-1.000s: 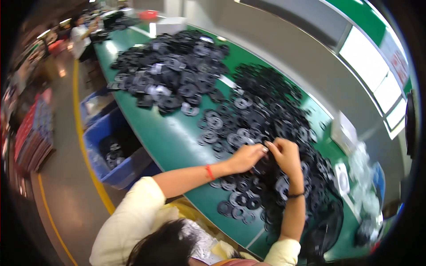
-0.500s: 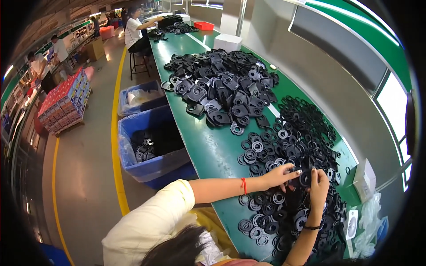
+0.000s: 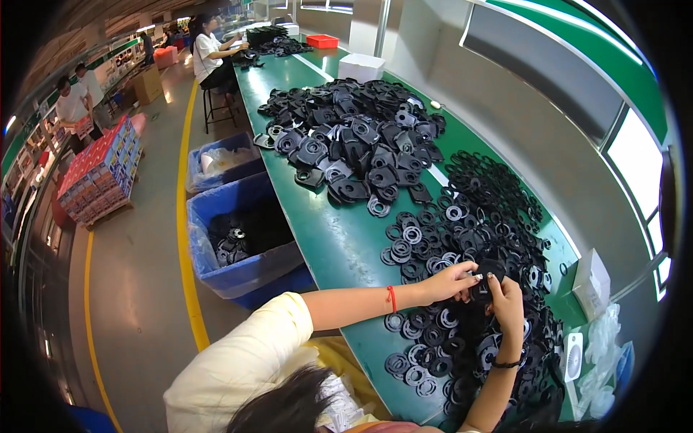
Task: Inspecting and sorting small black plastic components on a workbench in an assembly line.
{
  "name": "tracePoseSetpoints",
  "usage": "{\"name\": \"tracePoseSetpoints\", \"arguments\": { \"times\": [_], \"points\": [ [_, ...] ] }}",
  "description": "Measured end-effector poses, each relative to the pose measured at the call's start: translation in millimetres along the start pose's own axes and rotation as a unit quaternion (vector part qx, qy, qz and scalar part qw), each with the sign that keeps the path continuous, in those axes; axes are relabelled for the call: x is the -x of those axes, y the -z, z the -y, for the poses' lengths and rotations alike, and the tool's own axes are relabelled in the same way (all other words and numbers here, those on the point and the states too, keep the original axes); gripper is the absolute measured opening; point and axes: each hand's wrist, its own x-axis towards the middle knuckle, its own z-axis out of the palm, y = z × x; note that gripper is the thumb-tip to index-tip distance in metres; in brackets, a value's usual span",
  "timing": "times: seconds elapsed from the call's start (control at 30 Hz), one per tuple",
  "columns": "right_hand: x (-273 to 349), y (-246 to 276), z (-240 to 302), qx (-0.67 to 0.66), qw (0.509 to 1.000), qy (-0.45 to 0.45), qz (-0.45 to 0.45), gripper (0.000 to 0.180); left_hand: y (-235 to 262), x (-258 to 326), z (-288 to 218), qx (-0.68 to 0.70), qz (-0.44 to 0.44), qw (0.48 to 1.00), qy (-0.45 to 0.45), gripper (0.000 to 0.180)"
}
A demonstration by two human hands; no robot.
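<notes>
Fingers (image 3: 462,270) of a worker's left hand (image 3: 450,284), seen in the head camera's view, grasp a dark part (image 3: 483,291) together with the right hand (image 3: 508,297), thumbs close to each other on its upper side. The part is held up above the near side of a green counter (image 3: 325,249), over a spread of dark and grey rings (image 3: 415,375) that lies below and around both hands. A red band (image 3: 391,299) circles the left wrist, a dark band (image 3: 505,365) the right. Farther up the counter, thin black rings (image 3: 494,191) form a heap near the wall, beside a larger mound of black plates with round openings (image 3: 350,137). A white box (image 3: 593,285), a white oblong item (image 3: 573,356) and clear plastic wrap (image 3: 600,350) are at the right edge. At the far end, a co-worker (image 3: 211,61) in a white top reaches toward more dark pieces, near a red tray (image 3: 322,41). On the floor to the left, a blue bin (image 3: 245,278) lined with plastic contains dark parts, while across the aisle two people (image 3: 74,105) stand behind stacked red and blue cartons (image 3: 101,169)
</notes>
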Motion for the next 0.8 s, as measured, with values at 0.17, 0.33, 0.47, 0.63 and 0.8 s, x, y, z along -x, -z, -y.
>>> {"name": "tracePoseSetpoints", "arguments": {
  "times": [0.17,0.33,0.47,0.63,0.8],
  "points": [
    [4,-4,2,0.037,0.999,0.010,0.021,0.033,-3,1,2,-0.031,0.004,0.999,-0.019,0.018],
    [5,-12,-1,0.076,0.996,0.032,-0.033,0.040,-4,6,0,-0.058,-0.005,0.998,0.002,0.021],
    [6,-12,7,0.079,0.996,0.032,-0.038,0.037,-2,5,-3,-0.061,0.000,0.998,-0.006,0.022],
    [1,-13,3,-0.061,0.993,0.038,-0.095,0.026,-4,4,-10,0.063,-0.058,0.996,-0.016,0.022],
    [-4,-19,-10,-0.085,0.989,0.020,-0.118,0.024,2,3,-3,0.076,-0.040,0.996,-0.032,0.016]
  ]
}}
